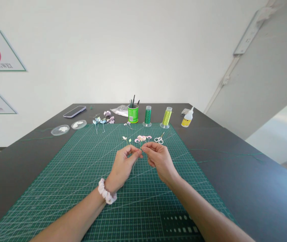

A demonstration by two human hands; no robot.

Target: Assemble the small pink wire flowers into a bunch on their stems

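Note:
Over the green cutting mat [82, 174], my left hand [125, 163] and my right hand [158, 158] meet fingertip to fingertip, both closed in a pinch. A small sprig of pink and cream flowers [141, 137] shows just beyond the fingertips, its thin stems running down to my left thumb and finger. What the right fingertips pinch beside it is too small to make out. Just left lies a small white flower with a green leaf [130, 140]. White-handled scissors [159, 139] lie to the right of the sprig. A pale scrunchie [106, 192] circles my left wrist.
Behind the mat stand a green can of tools [133, 115], a dark green thread spool [147, 116], a yellow-green spool [167, 117] and a glue bottle [187, 118]. Blue flowers [99, 121], purple flowers [110, 119], two shallow dishes [60, 130] and a phone [74, 111] lie left.

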